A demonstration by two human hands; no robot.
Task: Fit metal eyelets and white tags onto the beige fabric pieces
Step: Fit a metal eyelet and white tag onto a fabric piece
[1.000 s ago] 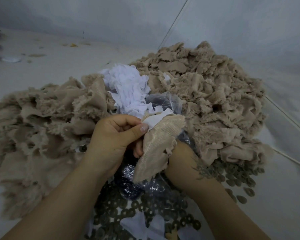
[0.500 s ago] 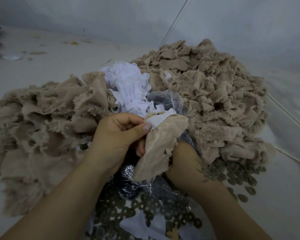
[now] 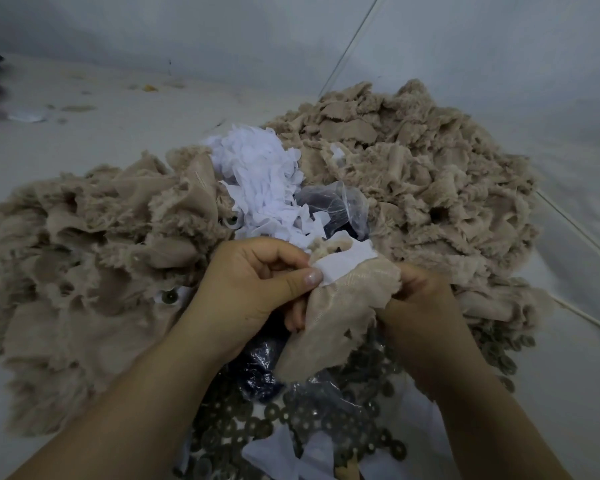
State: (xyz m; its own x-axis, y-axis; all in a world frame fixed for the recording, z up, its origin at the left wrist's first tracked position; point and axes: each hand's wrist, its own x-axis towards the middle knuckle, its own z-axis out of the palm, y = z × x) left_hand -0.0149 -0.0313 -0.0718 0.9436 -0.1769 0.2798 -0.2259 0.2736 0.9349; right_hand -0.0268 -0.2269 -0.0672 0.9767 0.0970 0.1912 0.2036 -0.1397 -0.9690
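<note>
Left hand (image 3: 246, 289) pinched a white tag (image 3: 343, 266) against the frayed top edge of a beige fabric piece (image 3: 333, 320); right hand (image 3: 416, 306) gripped its right edge. Fabric heaps (image 3: 413, 174) crowded both sides; eyelets (image 3: 291, 424) lay beneath.

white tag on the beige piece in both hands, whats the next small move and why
Probably press the white tag flat and push the eyelet through. The left hand pinches it by the thumb onto the beige fabric piece, and the right hand grips the cloth's other edge. No eyelet shows there.

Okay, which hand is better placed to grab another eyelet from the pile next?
Probably the right hand: it grips the beige piece directly above the eyelets, while the left hand pins the white tag.
</note>
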